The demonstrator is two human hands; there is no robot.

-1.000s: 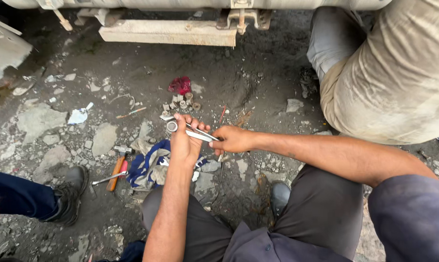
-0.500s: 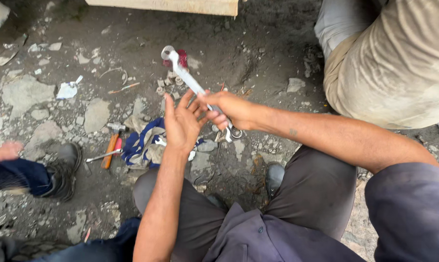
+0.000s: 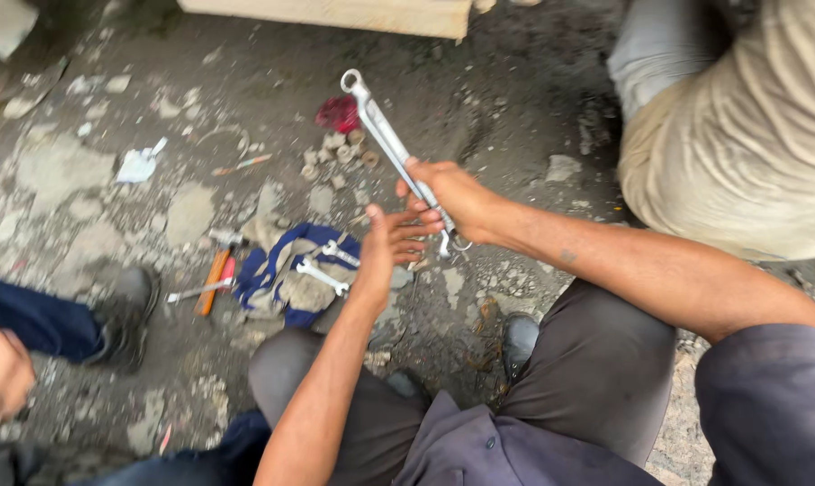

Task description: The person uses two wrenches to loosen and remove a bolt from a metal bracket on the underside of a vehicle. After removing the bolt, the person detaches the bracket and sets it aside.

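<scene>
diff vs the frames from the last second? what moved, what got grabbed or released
The right hand has raised the long silver combination wrench, held low and flat a second ago, so its ring end points up and away; its grip stays closed on the lower shank. The left hand, earlier closed on the wrench too, now sits open beside it, fingers spread. The blue cloth with smaller spanners, orange-handled tool and red rag lie as before.

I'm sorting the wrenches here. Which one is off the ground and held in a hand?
The long combination wrench gripped by the right hand, ring end pointing up. The smaller wrenches lie on the blue cloth.
</scene>
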